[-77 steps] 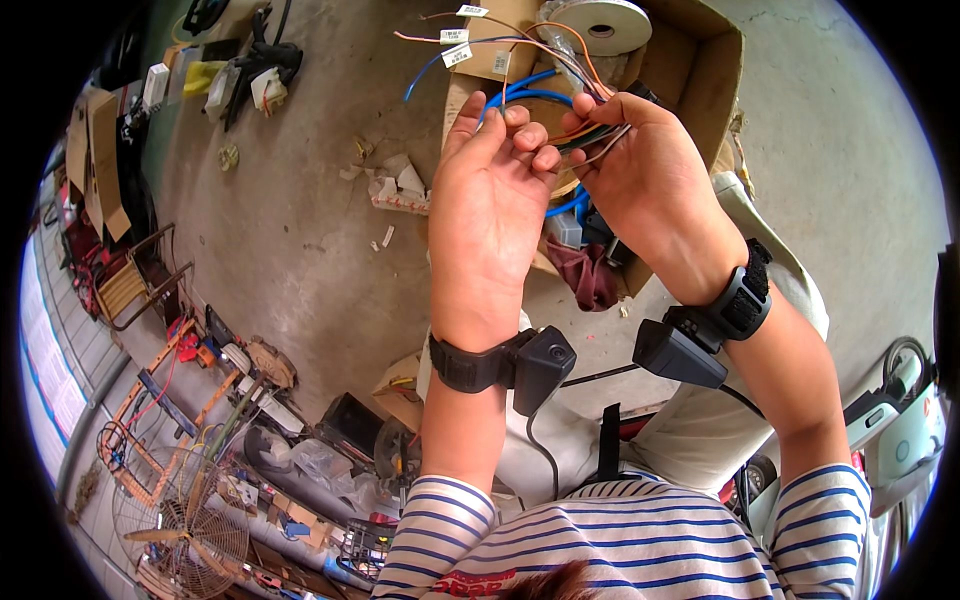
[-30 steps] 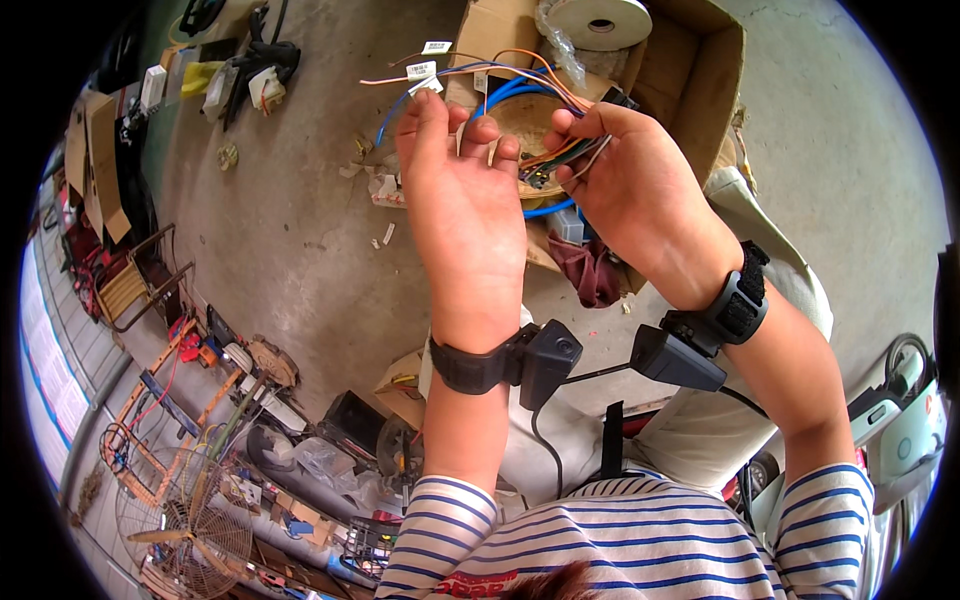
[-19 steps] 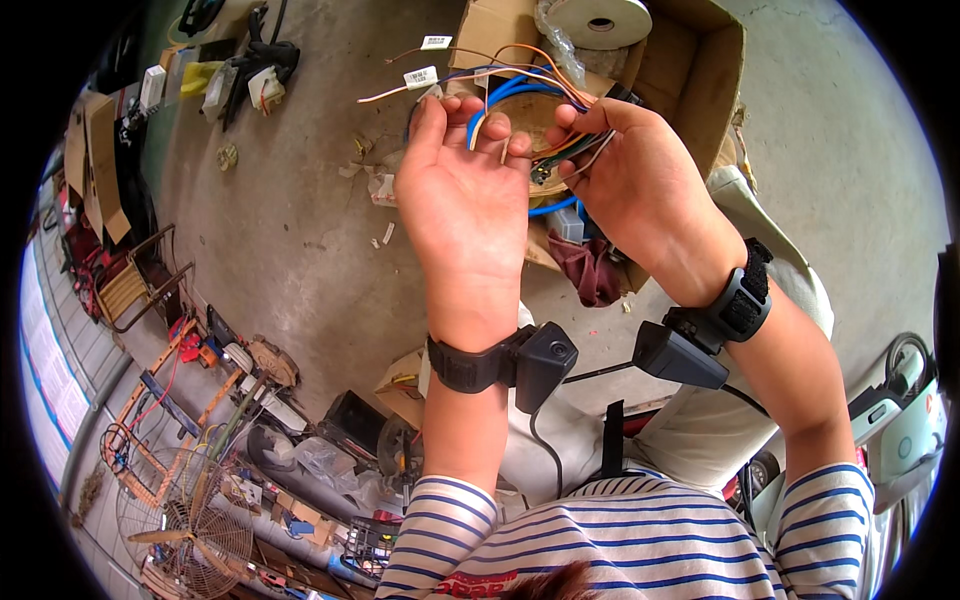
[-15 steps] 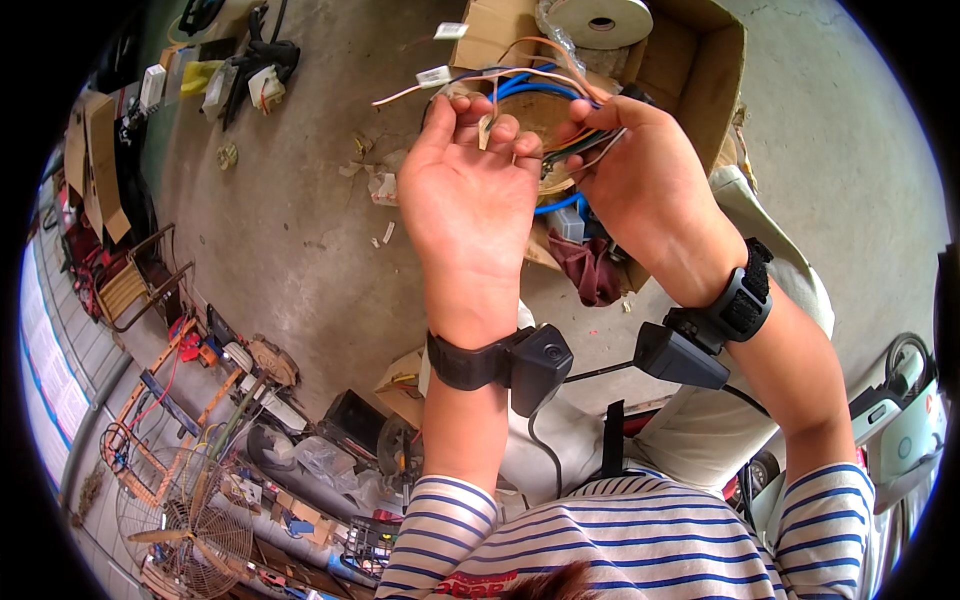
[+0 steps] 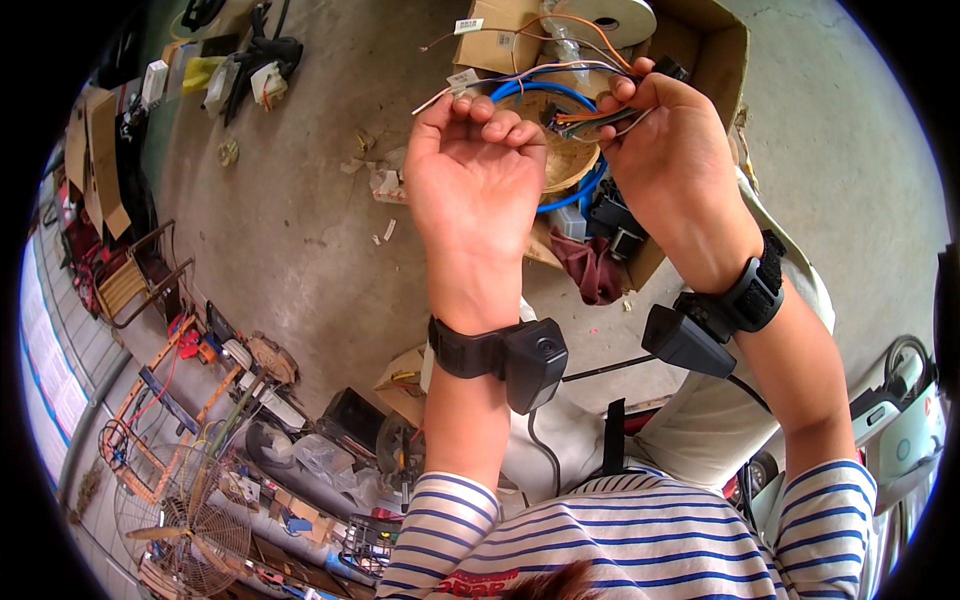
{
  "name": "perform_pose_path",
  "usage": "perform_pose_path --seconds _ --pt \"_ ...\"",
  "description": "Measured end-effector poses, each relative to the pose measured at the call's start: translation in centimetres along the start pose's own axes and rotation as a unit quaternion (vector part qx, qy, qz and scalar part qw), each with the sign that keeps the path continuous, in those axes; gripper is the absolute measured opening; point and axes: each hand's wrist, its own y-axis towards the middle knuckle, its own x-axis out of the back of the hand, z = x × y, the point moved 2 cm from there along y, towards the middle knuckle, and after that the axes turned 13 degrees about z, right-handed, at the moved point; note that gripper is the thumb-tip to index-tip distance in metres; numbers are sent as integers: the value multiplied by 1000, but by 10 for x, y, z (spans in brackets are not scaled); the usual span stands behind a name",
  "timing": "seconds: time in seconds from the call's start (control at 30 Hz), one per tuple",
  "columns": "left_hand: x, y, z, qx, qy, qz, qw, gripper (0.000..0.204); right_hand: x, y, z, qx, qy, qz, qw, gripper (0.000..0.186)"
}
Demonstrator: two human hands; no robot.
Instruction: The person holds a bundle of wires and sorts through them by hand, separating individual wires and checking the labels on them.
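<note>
My right hand (image 5: 668, 140) is closed around a bundle of thin coloured wires (image 5: 582, 119), with orange, green and dark strands poking out toward the left. A dark end piece of the bundle (image 5: 672, 68) shows beyond its fingers. My left hand (image 5: 478, 170) is palm up with curled fingers, its thumb and fingertips pinching a pale wire (image 5: 530, 74) that runs across to the right hand. A white label (image 5: 462, 80) is on a wire just above those fingertips. Higher up, an orange wire (image 5: 592, 30) arcs over, and a second white label (image 5: 469, 26) hangs on a loose wire.
Beneath the hands stands an open cardboard box (image 5: 720, 90) with a white spool (image 5: 615, 18), a coil of blue tubing (image 5: 600, 178), a round basket (image 5: 572, 165) and a maroon cloth (image 5: 588, 268). A wire-cage fan (image 5: 187, 530) and clutter lie at lower left.
My right hand has moved up and to the right with the wire bundle, widening the gap between the hands. My left hand has shifted slightly right; the labelled wires moved right too.
</note>
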Motion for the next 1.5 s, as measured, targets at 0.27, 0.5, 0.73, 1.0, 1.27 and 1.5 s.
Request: perform_pose_path --seconds 0.27,0.5,0.73,1.0,1.27,1.5 --pt "-6 -3 9 2 26 1 1000 7 3 -4 -5 -40 10 -9 999 19" --pt "-26 -8 28 -18 406 27 913 25 -13 -11 -8 -86 -28 66 994 14" --pt "-29 -13 28 -201 779 135 579 27 -17 -15 -5 -83 -76 120 986 22" --pt "-36 -15 23 -277 890 179 315 60 -27 -12 0 -42 -137 185 972 21" --pt "-32 -23 13 -188 861 162 445 63 -26 -14 -4 -66 -246 207 945 15" --pt "-35 -24 4 -207 831 72 512 61 -32 -7 8 -18 -365 195 910 34"
